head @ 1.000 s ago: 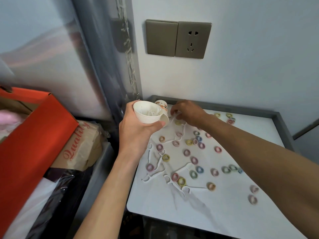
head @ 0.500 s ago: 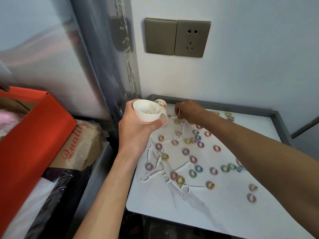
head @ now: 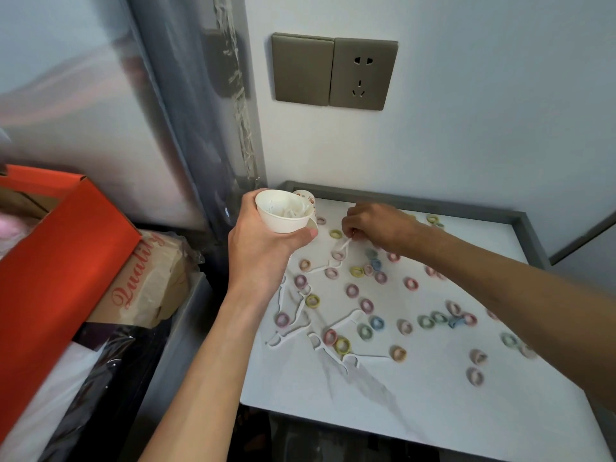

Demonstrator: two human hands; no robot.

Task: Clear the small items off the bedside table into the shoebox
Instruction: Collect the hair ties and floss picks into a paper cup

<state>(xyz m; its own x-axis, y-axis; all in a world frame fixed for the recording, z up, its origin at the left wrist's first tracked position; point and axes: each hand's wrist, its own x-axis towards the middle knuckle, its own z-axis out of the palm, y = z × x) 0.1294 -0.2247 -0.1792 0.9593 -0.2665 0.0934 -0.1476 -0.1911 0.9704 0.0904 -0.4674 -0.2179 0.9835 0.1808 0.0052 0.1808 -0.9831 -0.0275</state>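
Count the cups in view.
2. One white cup, with floss picks inside, is held by the left hand. One patterned cup is directly behind it, mostly hidden. The right hand pinches a floss pick over the table.

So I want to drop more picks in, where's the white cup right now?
In the head view the white cup is held in the left hand, above the bedside table's back-left corner, beside the right hand.

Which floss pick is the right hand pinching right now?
The floss pick at the right hand fingertips, angled off the table's back-left area. The other picks lie flat, untouched, nearer the front-left.
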